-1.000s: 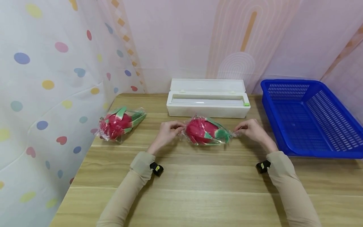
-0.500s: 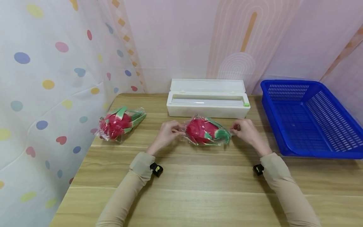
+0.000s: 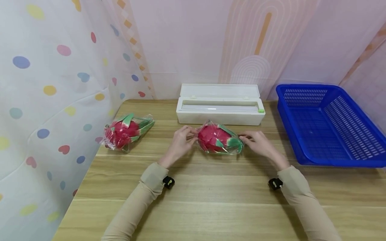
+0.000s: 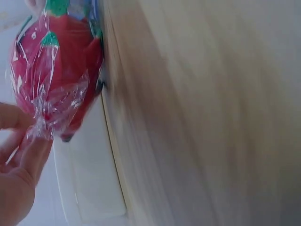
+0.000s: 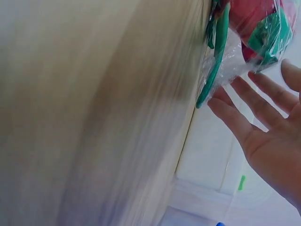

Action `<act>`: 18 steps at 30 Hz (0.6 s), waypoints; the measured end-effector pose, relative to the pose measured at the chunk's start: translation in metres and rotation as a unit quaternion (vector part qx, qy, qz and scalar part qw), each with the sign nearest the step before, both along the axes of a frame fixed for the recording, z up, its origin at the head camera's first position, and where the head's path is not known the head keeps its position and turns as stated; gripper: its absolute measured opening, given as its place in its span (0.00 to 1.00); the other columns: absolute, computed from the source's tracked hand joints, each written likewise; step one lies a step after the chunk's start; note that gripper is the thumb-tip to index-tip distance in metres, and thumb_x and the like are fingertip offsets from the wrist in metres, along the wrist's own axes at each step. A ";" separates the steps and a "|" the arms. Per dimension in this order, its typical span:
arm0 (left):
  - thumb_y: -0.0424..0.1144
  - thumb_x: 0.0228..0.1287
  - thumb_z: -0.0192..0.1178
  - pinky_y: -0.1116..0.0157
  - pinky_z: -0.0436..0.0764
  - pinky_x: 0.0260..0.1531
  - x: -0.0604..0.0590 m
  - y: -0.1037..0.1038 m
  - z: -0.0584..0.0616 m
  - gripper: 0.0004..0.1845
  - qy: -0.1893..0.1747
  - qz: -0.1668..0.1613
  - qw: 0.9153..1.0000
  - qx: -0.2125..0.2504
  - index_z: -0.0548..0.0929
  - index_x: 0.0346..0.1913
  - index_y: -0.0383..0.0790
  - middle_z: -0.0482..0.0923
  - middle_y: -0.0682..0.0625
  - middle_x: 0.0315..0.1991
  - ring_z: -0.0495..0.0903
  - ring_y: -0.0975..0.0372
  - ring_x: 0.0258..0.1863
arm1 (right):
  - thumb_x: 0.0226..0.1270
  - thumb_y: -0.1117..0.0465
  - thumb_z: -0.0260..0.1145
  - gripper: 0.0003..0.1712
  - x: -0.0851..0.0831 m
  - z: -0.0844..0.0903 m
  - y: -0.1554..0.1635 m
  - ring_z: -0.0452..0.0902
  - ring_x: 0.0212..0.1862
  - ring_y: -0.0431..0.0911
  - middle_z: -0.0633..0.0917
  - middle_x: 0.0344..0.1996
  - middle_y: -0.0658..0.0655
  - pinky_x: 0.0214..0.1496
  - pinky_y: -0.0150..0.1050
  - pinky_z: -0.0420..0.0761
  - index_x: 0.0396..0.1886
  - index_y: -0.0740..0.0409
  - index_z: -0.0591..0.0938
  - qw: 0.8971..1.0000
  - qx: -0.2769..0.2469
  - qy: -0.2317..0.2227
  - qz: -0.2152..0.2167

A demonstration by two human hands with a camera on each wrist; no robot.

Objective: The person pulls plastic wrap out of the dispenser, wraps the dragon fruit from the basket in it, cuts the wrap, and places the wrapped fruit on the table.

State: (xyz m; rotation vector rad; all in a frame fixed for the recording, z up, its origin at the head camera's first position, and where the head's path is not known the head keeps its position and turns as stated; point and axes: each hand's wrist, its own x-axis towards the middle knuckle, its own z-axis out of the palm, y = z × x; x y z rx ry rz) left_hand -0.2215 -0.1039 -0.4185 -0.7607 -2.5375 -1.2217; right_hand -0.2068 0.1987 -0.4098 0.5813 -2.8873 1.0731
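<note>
A red and green dragon fruit (image 3: 217, 138) wrapped in clear cling film lies on the wooden table (image 3: 211, 201) in front of me. My left hand (image 3: 188, 134) pinches the twisted film tail at its left end; the left wrist view shows that tail (image 4: 43, 123) between my fingertips (image 4: 33, 150), with the fruit (image 4: 56, 61) just beyond. My right hand (image 3: 245, 139) is at the green leafy right end. In the right wrist view its fingers (image 5: 249, 101) are straight and spread, their tips against the loose film (image 5: 221, 70) beside the fruit (image 5: 256, 19).
A second film-wrapped dragon fruit (image 3: 125, 132) lies at the table's left edge by the dotted curtain. A white cling film dispenser box (image 3: 220, 107) stands open just behind the fruit. A blue plastic basket (image 3: 328, 124) sits at the right.
My right hand moved left, up against the fruit's right end, and its fingers straightened off the film tail. The left hand shifted slightly toward the fruit, still pinching its tail.
</note>
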 end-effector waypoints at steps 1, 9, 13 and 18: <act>0.20 0.54 0.61 0.67 0.83 0.47 0.001 0.001 0.001 0.11 -0.022 0.004 1.000 0.006 0.80 0.42 0.25 0.79 0.36 0.45 0.83 0.49 0.46 | 0.72 0.61 0.56 0.17 0.001 0.000 -0.001 0.82 0.49 0.58 0.84 0.48 0.67 0.49 0.50 0.83 0.52 0.68 0.80 1.000 -0.001 -0.006 0.005; 0.44 0.67 0.56 0.54 0.76 0.60 0.013 0.022 0.002 0.30 -0.083 0.055 0.994 -0.044 0.63 0.65 0.30 0.66 0.38 0.57 0.72 0.50 0.56 | 0.71 0.54 0.58 0.26 0.006 0.000 -0.006 0.79 0.48 0.54 0.82 0.47 0.65 0.56 0.52 0.79 0.61 0.67 0.73 0.999 -0.003 -0.049 0.019; 0.55 0.67 0.54 0.47 0.70 0.64 0.017 0.031 -0.002 0.40 -0.065 0.045 0.993 -0.093 0.53 0.73 0.39 0.54 0.35 0.69 0.62 0.45 0.67 | 0.66 0.54 0.63 0.28 0.005 -0.001 -0.008 0.79 0.44 0.52 0.83 0.47 0.64 0.51 0.50 0.82 0.60 0.66 0.73 0.999 0.001 -0.029 0.026; 0.55 0.62 0.60 0.41 0.65 0.65 0.020 0.034 -0.004 0.47 -0.046 0.033 0.990 -0.131 0.47 0.75 0.42 0.48 0.34 0.74 0.52 0.40 0.73 | 0.65 0.54 0.65 0.31 0.004 -0.002 -0.009 0.78 0.44 0.50 0.83 0.46 0.62 0.49 0.47 0.81 0.63 0.63 0.72 0.999 0.013 -0.019 0.030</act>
